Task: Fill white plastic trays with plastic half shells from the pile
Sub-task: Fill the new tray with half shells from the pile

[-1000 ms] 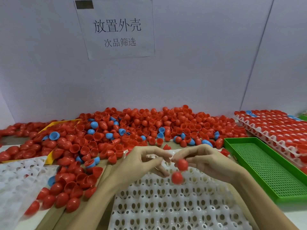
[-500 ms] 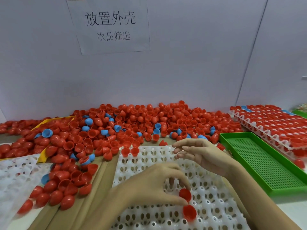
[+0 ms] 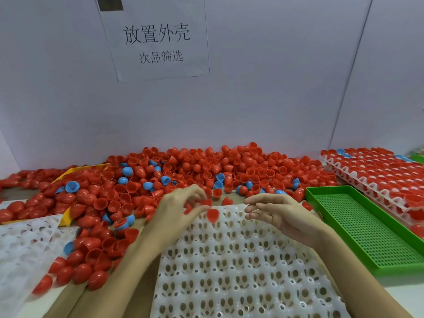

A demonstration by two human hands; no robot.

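Observation:
A big pile of red half shells (image 3: 206,171), with a few blue ones mixed in, lies along the back wall. In front of it is a white plastic tray (image 3: 229,271) whose visible cups hold no shells. My left hand (image 3: 181,207), blurred by motion, hovers over the tray's far left edge beside the pile. Its curled fingers and thumb pinch red half shells (image 3: 212,214). My right hand (image 3: 282,214) hangs over the tray's far right part, fingers relaxed and pointing left, holding nothing.
A green perforated tray (image 3: 367,226) lies to the right. Behind it are stacked white trays full of red shells (image 3: 378,171). A yellow tray (image 3: 68,173) is half buried in the pile at left, and another white tray (image 3: 23,244) sits at the near left.
My left hand has gone from the near part of the white tray up to its far edge by the pile, with red shells still at its fingertips. My right hand has barely shifted.

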